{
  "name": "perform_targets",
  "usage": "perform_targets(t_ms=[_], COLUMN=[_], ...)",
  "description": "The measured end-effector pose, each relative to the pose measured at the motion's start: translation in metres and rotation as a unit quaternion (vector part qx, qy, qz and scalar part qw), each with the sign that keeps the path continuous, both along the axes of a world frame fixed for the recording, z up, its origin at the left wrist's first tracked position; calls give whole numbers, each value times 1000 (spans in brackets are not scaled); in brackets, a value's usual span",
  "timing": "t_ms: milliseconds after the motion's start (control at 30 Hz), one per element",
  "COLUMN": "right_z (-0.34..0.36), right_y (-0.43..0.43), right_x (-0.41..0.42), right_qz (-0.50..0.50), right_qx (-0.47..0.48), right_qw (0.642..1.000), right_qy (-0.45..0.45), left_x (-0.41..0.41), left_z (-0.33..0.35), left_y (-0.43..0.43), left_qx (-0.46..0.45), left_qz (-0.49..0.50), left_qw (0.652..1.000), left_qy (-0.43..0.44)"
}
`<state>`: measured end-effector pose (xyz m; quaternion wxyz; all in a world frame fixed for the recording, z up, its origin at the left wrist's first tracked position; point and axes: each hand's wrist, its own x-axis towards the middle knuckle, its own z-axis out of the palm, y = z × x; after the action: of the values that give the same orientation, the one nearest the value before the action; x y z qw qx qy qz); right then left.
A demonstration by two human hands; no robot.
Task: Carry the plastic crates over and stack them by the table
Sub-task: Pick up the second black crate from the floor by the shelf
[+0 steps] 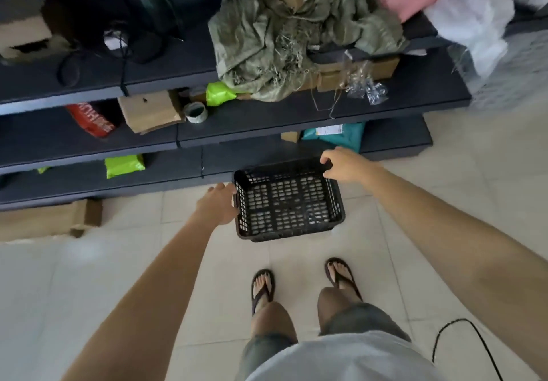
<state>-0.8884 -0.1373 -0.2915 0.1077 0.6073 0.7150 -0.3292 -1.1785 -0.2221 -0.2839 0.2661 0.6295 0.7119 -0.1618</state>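
Observation:
A black plastic crate (289,201) with lattice walls and nothing inside it sits low over the pale tiled floor, right in front of the bottom shelf. My left hand (218,204) is against its left wall, with the fingertips tucked at the rim there. My right hand (345,165) has finger and thumb curled over the far right corner of the rim. Whether the crate rests on the tiles or hangs just above them cannot be told. Only this one crate is in view.
Dark tiered shelves (267,114) rise just behind the crate, loaded with cardboard boxes, green woven sacking (284,34), lime bags and a tape roll (195,112). Flattened cardboard (44,219) lies on the floor at left. A black cable (462,339) loops at right. My sandalled feet stand close behind the crate.

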Motion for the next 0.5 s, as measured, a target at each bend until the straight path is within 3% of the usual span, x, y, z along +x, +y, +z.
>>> perform_targets(t_ms=[267, 500], right_z=[-53, -157], right_y=[-36, -45], right_x=[-3, 18], right_qz=[-127, -156], right_qx=[19, 26], right_qw=[992, 987], right_qy=[-12, -42], left_x=[-55, -67], left_z=[-65, -183], left_y=[33, 64], left_qx=[-15, -27], left_qz=[-97, -101], left_qw=[995, 994], left_qy=[6, 12])
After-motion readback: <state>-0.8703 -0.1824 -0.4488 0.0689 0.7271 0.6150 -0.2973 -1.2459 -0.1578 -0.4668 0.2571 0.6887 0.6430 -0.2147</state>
